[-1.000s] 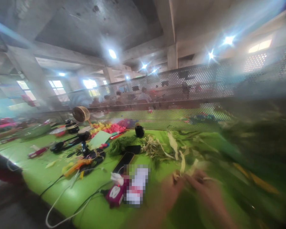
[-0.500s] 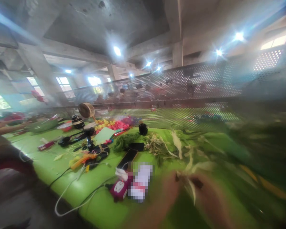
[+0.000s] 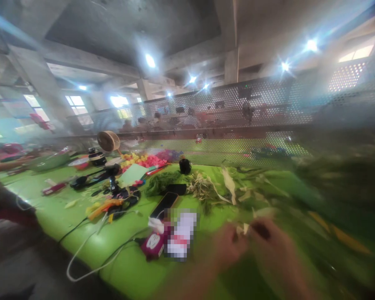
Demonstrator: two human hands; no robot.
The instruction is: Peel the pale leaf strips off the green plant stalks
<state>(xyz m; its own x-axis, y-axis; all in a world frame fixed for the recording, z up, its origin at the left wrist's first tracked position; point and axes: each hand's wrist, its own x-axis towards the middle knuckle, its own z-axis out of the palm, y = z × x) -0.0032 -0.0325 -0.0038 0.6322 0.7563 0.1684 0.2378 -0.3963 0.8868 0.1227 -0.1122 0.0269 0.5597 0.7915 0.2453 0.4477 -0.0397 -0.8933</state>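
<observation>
Bright green table (image 3: 125, 266) in a concrete hall, everything pretty blurry. Pale leaf strip (image 3: 244, 228) sits pinched between both hands, right above the tabletop. Left hand (image 3: 228, 246) and right hand (image 3: 270, 243) are curled tight on it, fingertips meeting, forearms coming in from the bottom edge. Just left: magenta gadget (image 3: 152, 246), phone (image 3: 164, 205). No readable writing.

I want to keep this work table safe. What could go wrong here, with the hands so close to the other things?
1. The white cable loops over the edge of the green table; an arm or leg might catch it and drag the small pink device down.
2. The phone lies close to the loose leaves, so scraps may bury it.
3. Both hands, left and right, are blurred, so their grip on the pale leaf strip cannot be judged; it might slip.
</observation>
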